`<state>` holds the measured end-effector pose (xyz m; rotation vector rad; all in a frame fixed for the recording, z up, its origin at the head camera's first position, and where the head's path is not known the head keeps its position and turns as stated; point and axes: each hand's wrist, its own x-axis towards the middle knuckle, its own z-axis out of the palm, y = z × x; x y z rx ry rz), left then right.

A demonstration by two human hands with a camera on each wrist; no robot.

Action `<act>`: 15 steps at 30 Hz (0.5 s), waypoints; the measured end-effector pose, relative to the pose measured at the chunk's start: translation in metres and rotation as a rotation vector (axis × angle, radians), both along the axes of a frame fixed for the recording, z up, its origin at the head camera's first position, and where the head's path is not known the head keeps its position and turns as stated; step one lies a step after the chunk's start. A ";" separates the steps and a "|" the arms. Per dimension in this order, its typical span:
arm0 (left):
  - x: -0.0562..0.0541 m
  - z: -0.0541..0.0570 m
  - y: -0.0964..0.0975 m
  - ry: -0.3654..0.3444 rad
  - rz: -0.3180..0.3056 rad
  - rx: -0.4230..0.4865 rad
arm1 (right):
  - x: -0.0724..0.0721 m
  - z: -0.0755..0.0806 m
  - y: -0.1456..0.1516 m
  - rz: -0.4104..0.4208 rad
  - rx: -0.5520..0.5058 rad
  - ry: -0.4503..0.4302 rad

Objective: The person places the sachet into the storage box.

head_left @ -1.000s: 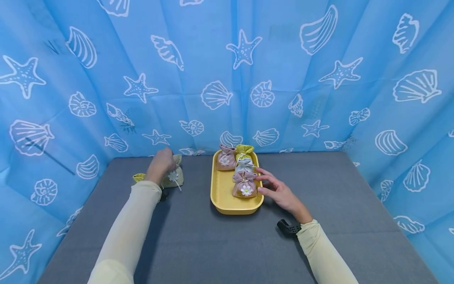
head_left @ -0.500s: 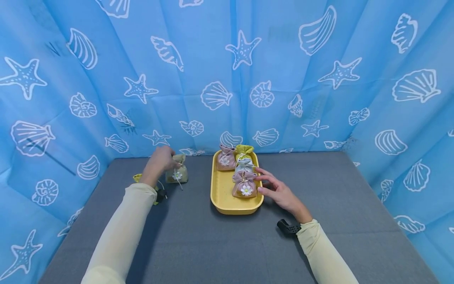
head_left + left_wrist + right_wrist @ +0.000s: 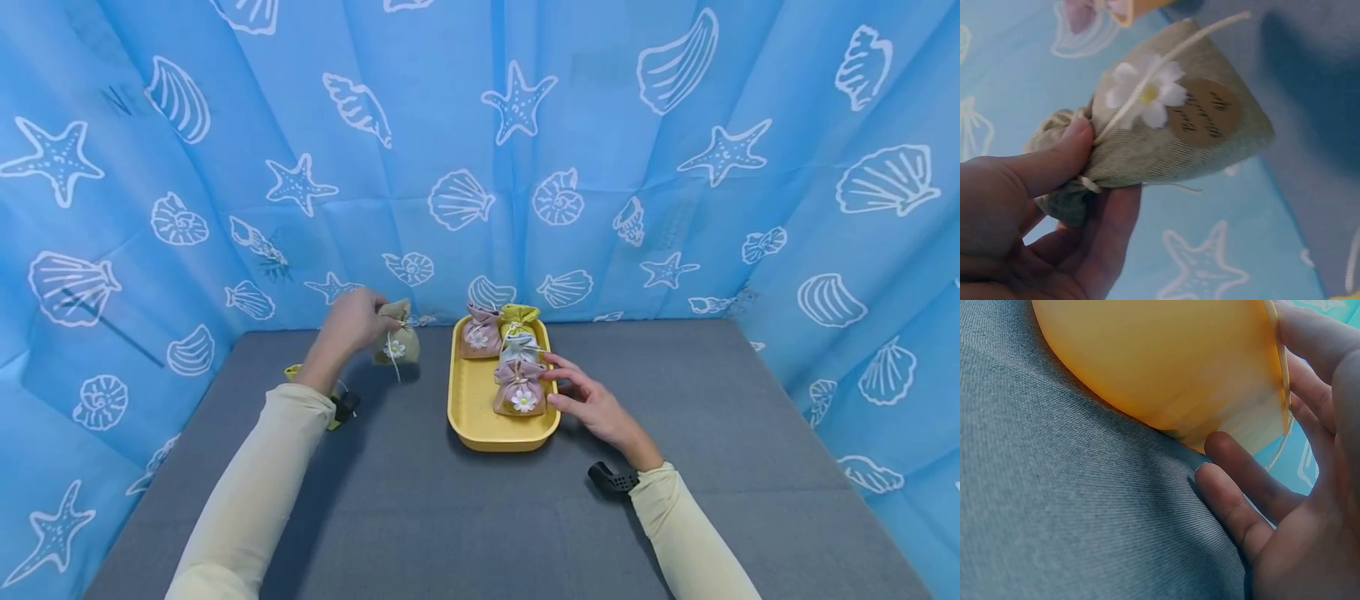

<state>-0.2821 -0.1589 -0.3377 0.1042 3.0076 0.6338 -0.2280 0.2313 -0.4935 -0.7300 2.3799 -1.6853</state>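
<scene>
My left hand [image 3: 352, 321] pinches the gathered neck of an olive-beige drawstring pouch [image 3: 397, 346], left of the yellow tray [image 3: 468, 425]. In the left wrist view, the pouch [image 3: 1166, 144] shows a white fabric daisy, a cord and a round brown label with writing; thumb and fingers close about its tied neck. My right hand [image 3: 596, 408] rests at the tray's right rim with loosely bent fingers. In the right wrist view, its fingertips touch the tray wall [image 3: 1166, 362] and rim. Inside the tray stand a pink pouch [image 3: 480, 333], a yellow pouch [image 3: 517, 317], a pale blue pouch [image 3: 517, 350] and another pink pouch [image 3: 519, 392].
Another yellow pouch [image 3: 333, 423] lies on the grey tabletop [image 3: 465, 525], mostly hidden by my left wrist. A blue curtain [image 3: 405, 167] printed with shells and starfish hangs behind and along both sides of the table.
My left hand has lifted the olive-beige pouch and carried it rightward toward the tray, exposing more of the yellow pouch behind the wrist. The right hand keeps its place at the rim.
</scene>
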 end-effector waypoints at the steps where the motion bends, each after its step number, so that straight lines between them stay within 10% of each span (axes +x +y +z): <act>1: 0.001 0.003 0.004 0.021 -0.002 0.002 | 0.000 0.000 0.000 -0.001 -0.002 -0.003; 15: 0.016 0.026 0.057 0.204 -0.072 0.090 | 0.000 0.000 0.000 0.001 -0.008 -0.001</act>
